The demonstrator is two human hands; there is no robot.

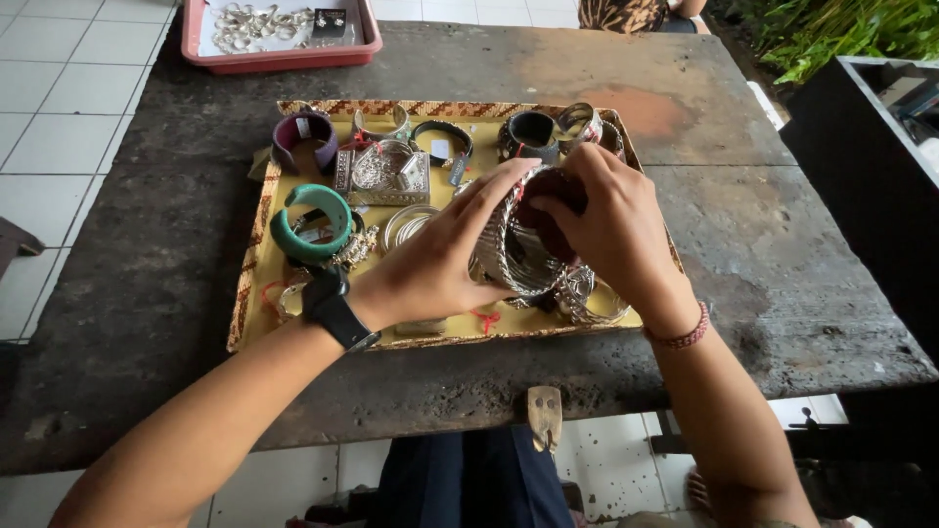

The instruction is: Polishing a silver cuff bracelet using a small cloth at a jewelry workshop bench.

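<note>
Both hands meet over a woven tray with a yellow floor (256,225) full of jewellery. My left hand (440,256) and my right hand (611,220) together grip a stack of silver bangles (514,256) with a dark inner core, held just above the tray's right half. A black watch sits on my left wrist and a red bead bracelet on my right wrist. On the tray's left lie a green bangle (311,223) and a purple bangle (303,140); a silver box-like piece (383,174) rests in the middle, and more silver bangles (587,298) lie under my right hand.
The tray sits on a dark, worn stone table (147,254). A pink tray (284,54) holding several small silver pieces stands at the far left edge. A black cuff (531,132) lies at the tray's back. White floor tiles lie left, plants at top right.
</note>
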